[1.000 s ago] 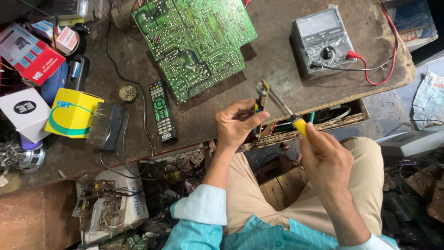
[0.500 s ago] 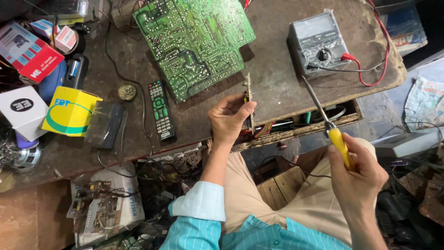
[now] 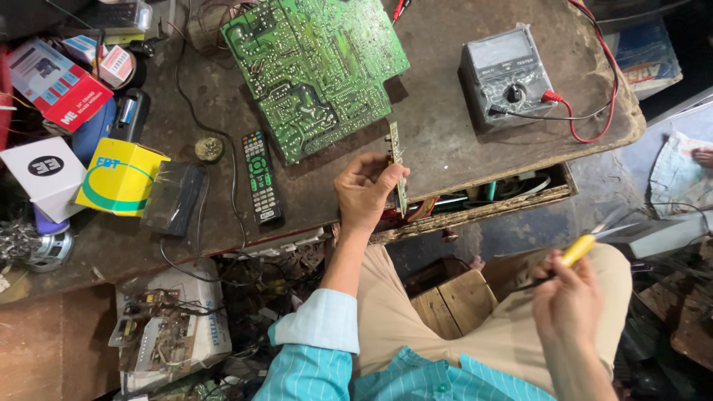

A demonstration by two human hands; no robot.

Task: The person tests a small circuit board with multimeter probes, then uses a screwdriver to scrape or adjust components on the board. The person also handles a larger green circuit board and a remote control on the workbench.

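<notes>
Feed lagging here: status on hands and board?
Left hand grips small board edge-on over bench. Right hand holds screwdriver, blurred, off bench. Nothing between.

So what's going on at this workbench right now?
A seated person holds a small narrow circuit board edge-on in the left hand, over the front edge of the workbench. The right hand is off to the side above the lap, gripping a yellow-handled tool, blurred. On the bench lie a large green circuit board, a remote control and a multimeter.
</notes>
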